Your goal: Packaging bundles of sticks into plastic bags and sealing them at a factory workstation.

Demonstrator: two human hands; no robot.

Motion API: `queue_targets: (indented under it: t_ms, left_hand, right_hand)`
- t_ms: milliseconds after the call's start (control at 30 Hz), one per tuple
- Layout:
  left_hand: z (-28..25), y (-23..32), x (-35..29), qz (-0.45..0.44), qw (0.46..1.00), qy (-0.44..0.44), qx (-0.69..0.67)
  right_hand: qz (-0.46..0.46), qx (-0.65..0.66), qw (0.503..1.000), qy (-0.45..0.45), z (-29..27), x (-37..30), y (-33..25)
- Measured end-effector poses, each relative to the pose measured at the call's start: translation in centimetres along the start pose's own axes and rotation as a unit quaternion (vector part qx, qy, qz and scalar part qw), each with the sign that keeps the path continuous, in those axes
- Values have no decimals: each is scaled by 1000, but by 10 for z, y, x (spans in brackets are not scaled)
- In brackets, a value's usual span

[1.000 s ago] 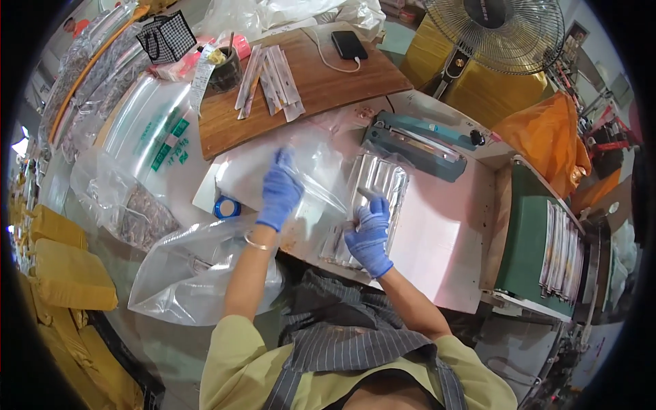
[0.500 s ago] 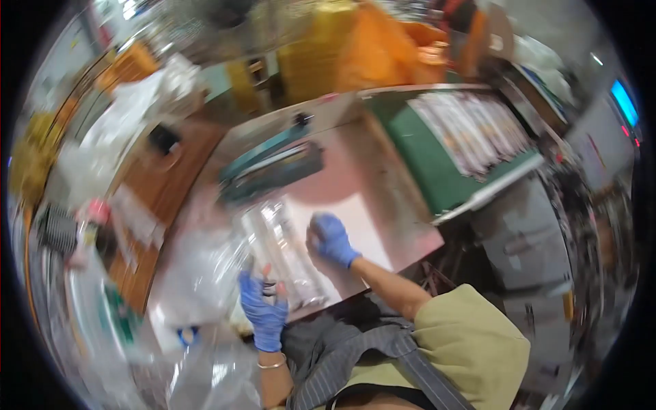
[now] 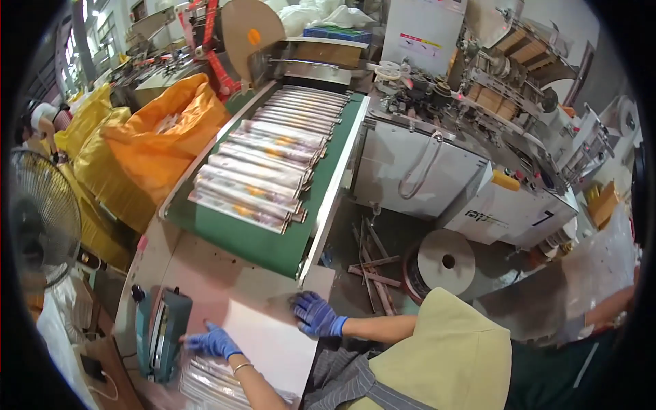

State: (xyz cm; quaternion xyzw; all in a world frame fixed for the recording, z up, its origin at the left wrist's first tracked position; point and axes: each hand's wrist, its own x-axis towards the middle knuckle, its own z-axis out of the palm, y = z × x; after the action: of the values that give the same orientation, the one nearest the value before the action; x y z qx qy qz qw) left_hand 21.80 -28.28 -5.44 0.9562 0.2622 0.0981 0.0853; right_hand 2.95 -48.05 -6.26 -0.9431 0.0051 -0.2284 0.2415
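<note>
My left hand [image 3: 208, 342], in a blue glove, lies with fingers stretched out on the pinkish worktable [image 3: 205, 280]. Its fingertips reach the teal heat sealer [image 3: 158, 335]. Just below it lies a clear bag of long foil packets [image 3: 212, 379], touching my wrist. My right hand [image 3: 314, 316], also gloved in blue, rests spread flat on a white sheet [image 3: 266, 335] near the table's right corner and holds nothing. Beyond the table, a green conveyor belt [image 3: 273, 239] carries several rows of long wrapped packets [image 3: 263, 164].
A grey packing machine [image 3: 478, 157] with a film roll [image 3: 445, 261] stands right of the belt, with scrap sticks on the floor. Orange and yellow sacks [image 3: 150, 143] pile up at left beside a fan [image 3: 41, 212]. Another person's arm [image 3: 608, 307] is at far right.
The view has swung right, from the table to the conveyor and machine. My left hand moved off the bag to the sealer; my right hand now lies flat near the table corner.
</note>
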Motion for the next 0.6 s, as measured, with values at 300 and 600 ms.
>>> queue_targets:
  t_ms: [300, 600]
  left_hand:
    - [35, -54, 66, -29, 990, 116, -74]
    - [23, 40, -29, 143, 961, 2, -235]
  right_hand:
    - [22, 553, 797, -240, -64, 55, -26]
    - [70, -215, 958, 176, -168, 363, 246]
